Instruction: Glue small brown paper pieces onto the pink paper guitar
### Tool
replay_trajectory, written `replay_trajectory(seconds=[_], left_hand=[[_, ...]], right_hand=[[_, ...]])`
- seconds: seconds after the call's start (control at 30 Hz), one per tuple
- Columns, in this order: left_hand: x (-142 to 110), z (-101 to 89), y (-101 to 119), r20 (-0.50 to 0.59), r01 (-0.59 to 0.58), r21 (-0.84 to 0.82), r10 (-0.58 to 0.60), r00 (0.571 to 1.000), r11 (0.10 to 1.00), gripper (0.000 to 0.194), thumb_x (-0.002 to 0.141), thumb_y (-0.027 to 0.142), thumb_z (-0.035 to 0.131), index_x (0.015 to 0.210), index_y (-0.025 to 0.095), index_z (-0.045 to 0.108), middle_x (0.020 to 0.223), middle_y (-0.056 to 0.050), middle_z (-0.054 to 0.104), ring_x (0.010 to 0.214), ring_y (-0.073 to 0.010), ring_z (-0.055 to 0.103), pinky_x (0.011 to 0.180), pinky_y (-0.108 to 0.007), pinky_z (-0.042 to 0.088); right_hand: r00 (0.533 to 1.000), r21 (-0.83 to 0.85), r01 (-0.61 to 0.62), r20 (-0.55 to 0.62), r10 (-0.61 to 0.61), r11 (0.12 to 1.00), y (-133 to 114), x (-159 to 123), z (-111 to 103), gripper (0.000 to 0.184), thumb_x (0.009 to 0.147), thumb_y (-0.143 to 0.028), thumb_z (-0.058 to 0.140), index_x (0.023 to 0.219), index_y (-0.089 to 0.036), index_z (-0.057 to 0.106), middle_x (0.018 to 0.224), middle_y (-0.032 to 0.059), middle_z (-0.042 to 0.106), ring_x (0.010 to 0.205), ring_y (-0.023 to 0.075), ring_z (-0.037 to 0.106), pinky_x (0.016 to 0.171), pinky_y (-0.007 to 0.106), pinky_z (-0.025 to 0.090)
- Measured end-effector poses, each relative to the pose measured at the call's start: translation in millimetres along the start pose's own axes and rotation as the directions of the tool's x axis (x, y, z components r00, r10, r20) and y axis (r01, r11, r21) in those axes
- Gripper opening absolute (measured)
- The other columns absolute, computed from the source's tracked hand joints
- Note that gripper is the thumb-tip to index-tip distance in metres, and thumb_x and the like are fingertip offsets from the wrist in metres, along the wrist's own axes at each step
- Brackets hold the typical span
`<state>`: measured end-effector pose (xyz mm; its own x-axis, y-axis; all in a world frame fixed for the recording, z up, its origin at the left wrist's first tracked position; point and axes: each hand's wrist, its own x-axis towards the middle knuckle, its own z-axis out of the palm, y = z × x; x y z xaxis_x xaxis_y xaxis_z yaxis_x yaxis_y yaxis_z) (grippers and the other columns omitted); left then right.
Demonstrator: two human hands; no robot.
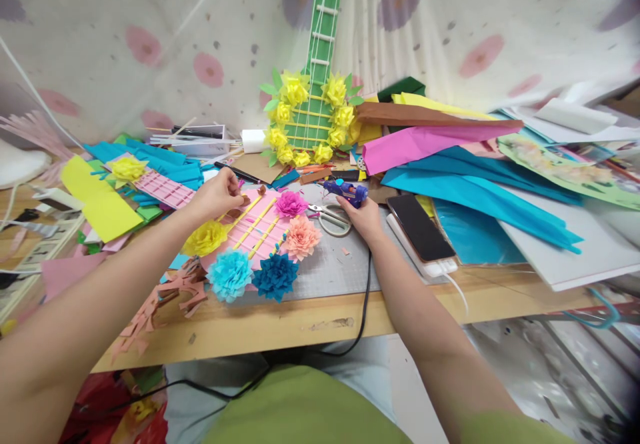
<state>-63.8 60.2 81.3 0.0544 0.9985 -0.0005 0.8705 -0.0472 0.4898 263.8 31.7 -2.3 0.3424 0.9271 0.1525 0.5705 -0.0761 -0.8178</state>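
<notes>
My left hand [219, 197] is closed in a pinch over the upper left of a pink paper guitar [260, 231]. Small brown bits [233, 214] lie by its fingertips, and whatever it grips is too small to make out. Around the guitar's body sit a yellow paper flower [205, 238], a light blue flower [230, 275], a dark blue flower [275, 276], a peach flower [302, 236] and a magenta flower [291, 204]. Wrapped round a purple glue gun [354, 193], my right hand [367, 217] stays right of the guitar, above scissors [336, 221].
A green paper guitar [320, 57] with yellow flowers stands against the curtain. Coloured paper [480, 197] is piled at right, beside a phone [421, 228] on a white power strip [440, 268]. Peach scraps [165, 297] hang over the front edge. A black cord [367, 297] runs below the glue gun.
</notes>
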Motion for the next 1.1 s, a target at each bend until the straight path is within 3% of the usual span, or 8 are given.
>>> replay_trajectory(seconds=[0.17, 0.4, 0.57, 0.77, 1.1], left_hand=[[-3.9, -3.4, 5.7, -0.029, -0.056, 0.092, 0.058, 0.998, 0.994, 0.039, 0.065, 0.033, 0.065, 0.098, 0.022, 0.049, 0.086, -0.001, 0.069, 0.080, -0.0197, 0.066, 0.066, -0.028, 0.046], [-0.2, -0.6, 2.0, 0.045, -0.020, 0.035, 0.019, 0.999, 0.999, 0.011, 0.069, 0.026, 0.057, 0.077, 0.022, 0.062, 0.087, -0.002, 0.073, 0.087, -0.0202, 0.068, 0.068, -0.026, 0.051], [-1.7, -0.5, 3.4, 0.084, -0.022, 0.022, 0.021, 0.996, 0.999, 0.018, 0.066, 0.024, 0.057, 0.077, 0.023, 0.071, 0.089, -0.001, 0.075, 0.085, -0.0205, 0.069, 0.070, -0.026, 0.053], [-3.4, -0.4, 6.6, 0.070, -0.067, 0.129, 0.058, 0.996, 0.989, 0.018, 0.069, 0.035, 0.060, 0.071, 0.023, 0.073, 0.078, -0.004, 0.073, 0.076, -0.0233, 0.068, 0.065, -0.029, 0.050], [4.5, 4.5, -1.5, 0.095, -0.176, 0.188, 0.161, 0.982, 0.966, 0.018, 0.068, 0.030, 0.060, 0.079, 0.022, 0.072, 0.087, -0.006, 0.073, 0.081, -0.0228, 0.067, 0.070, -0.030, 0.049]], right_hand=[[1.000, -0.014, 0.002, -0.001, -0.002, 1.000, 0.5, -0.4, -0.2, 0.050, 0.071, -0.057, 0.065, 0.092, -0.012, 0.071, 0.091, 0.0131, 0.074, 0.091, 0.0299, 0.068, 0.080, 0.037, 0.051], [1.000, -0.026, -0.022, 0.011, 0.023, 0.999, -0.9, -0.1, -0.4, 0.049, 0.070, -0.056, 0.066, 0.089, -0.011, 0.072, 0.089, 0.0135, 0.074, 0.088, 0.0291, 0.068, 0.078, 0.036, 0.051], [1.000, -0.009, -0.010, 0.013, 0.010, 1.000, -0.7, -0.3, -0.1, 0.049, 0.070, -0.056, 0.066, 0.091, -0.011, 0.072, 0.090, 0.0134, 0.074, 0.089, 0.0294, 0.068, 0.079, 0.036, 0.051], [1.000, 0.002, -0.015, 0.006, 0.015, 1.000, 0.7, 0.4, 0.0, 0.050, 0.069, -0.057, 0.066, 0.090, -0.011, 0.072, 0.090, 0.0137, 0.074, 0.088, 0.0299, 0.068, 0.078, 0.036, 0.051], [1.000, -0.014, -0.020, 0.002, 0.020, 1.000, -1.4, -0.3, -1.3, 0.050, 0.069, -0.056, 0.066, 0.089, -0.010, 0.072, 0.090, 0.0147, 0.074, 0.087, 0.0296, 0.069, 0.076, 0.035, 0.051]])
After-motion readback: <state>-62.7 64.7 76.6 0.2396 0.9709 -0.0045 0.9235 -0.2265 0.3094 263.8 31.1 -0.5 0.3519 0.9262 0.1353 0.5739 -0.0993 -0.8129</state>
